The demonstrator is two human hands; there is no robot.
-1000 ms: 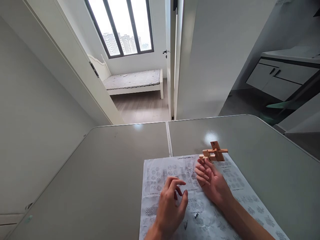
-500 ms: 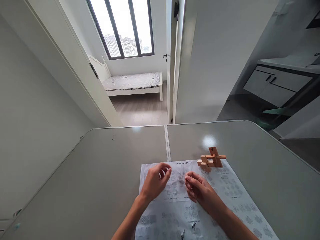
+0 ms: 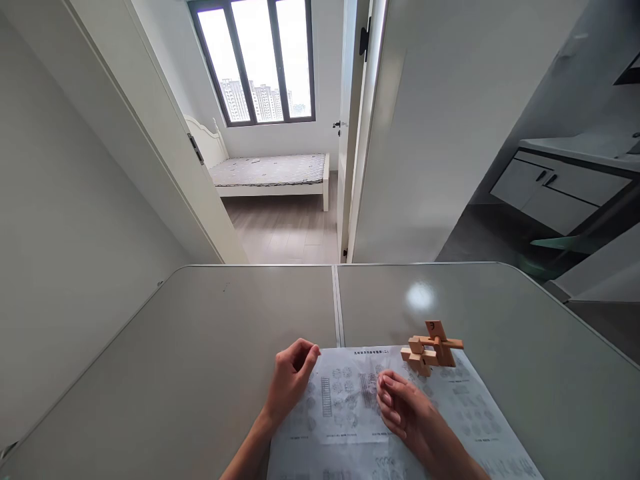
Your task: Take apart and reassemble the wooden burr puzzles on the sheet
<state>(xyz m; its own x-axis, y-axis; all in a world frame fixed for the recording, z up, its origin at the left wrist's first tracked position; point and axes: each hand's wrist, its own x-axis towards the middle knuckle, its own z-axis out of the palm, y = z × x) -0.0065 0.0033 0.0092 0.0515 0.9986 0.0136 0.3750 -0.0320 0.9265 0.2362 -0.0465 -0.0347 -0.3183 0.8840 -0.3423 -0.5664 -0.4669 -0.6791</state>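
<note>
My left hand (image 3: 293, 377) is over the upper left corner of a printed paper sheet (image 3: 350, 427), thumb and fingers curled together. Whether it pinches anything, the sheet included, cannot be seen. Above the sheet's middle, my right hand (image 3: 407, 413) has its fingers bent in and the thumb against the index finger; what it holds, if anything, is hidden. Just beyond it, at the sheet's top right, stands a wooden puzzle (image 3: 433, 350) of interlocked pieces. One upright flat piece bears a dark mark.
The grey table (image 3: 200, 373) has a pale seam (image 3: 337, 303) down its middle and a rounded far edge. A wall (image 3: 410, 167) rises behind it, with an open doorway to a bed (image 3: 270, 170) and window. A cabinet (image 3: 555, 183) is off to the right.
My left hand has moved left, to the sheet's corner, and its fingers have drawn closer together. My right hand stays curled. The view has tipped up; two small shiny objects have left the bottom edge.
</note>
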